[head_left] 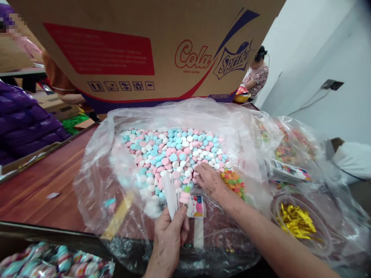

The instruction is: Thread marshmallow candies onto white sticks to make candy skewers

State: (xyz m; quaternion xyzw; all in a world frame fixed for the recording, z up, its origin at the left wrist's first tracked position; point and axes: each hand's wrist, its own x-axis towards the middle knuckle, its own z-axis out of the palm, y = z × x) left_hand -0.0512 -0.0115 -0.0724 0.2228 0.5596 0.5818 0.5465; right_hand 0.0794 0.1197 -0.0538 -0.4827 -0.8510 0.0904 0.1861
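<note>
My left hand (171, 231) is closed around a bundle of thin white sticks (170, 195) and a candy skewer (184, 197) with pink pieces and a green one on top. Just beyond lies a heap of pink, blue and white button-shaped candies (162, 150) in an opened clear plastic bag (95, 170). My right hand (207, 178) reaches into the near right part of this heap, its fingers bent together at the candies; what is between the fingertips is hidden. Beside its wrist sit small orange and green ring candies (233, 181). A printed card (196, 206) lies close to my left hand.
A large cardboard box (162, 34) stands behind the bag. At right are gold twist ties (297, 222) in a round clear container, a printed packet (290, 172) and bagged ring candies (290, 143). Wrapped candies (55, 262) fill a box at lower left. Other people sit beyond.
</note>
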